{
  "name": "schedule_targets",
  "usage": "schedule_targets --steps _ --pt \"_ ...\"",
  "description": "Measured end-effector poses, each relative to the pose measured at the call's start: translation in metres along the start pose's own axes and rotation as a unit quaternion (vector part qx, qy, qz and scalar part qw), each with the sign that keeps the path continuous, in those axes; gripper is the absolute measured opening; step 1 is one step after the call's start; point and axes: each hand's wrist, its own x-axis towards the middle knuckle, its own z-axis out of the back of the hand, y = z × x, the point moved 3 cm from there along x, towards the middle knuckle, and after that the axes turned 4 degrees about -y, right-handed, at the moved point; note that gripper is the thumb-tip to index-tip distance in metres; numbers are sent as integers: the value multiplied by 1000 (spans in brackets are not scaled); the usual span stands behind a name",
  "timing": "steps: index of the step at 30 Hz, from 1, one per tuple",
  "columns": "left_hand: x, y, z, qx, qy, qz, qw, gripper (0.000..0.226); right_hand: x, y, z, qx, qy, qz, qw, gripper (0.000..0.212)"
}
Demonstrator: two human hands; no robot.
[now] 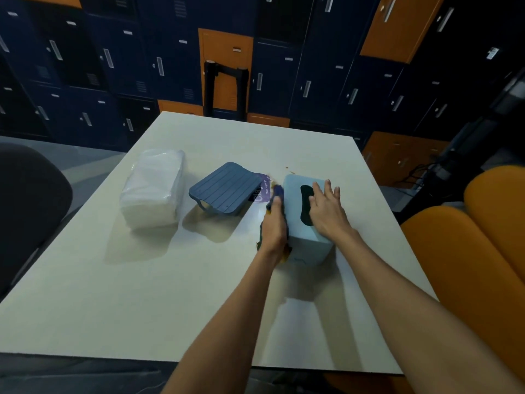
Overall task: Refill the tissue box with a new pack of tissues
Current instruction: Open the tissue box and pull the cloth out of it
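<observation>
A white table holds a clear-wrapped tissue pack at left, a pale blue tissue box at right, and a dark blue lid between them. The right hand lies flat on the box, fingers straight. The left hand presses against the box's left side; its finger grip cannot be made out.
</observation>
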Motion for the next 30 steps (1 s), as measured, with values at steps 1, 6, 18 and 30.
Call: schedule_targets --steps 1,6,18,30 --pt "-10 6 2 -19 -29 19 999 47 0 0 0 -7 -3 3 1000 51" --pt "-53 32 12 -3 -51 22 998 44 -1 1 0 -10 9 27 1000 50" --pt "17 -43 -4 34 51 49 997 40 -2 -2 1 1 25 40 999 51" --pt "-26 -6 38 -48 17 94 994 47 -2 0 9 -20 48 55 997 50"
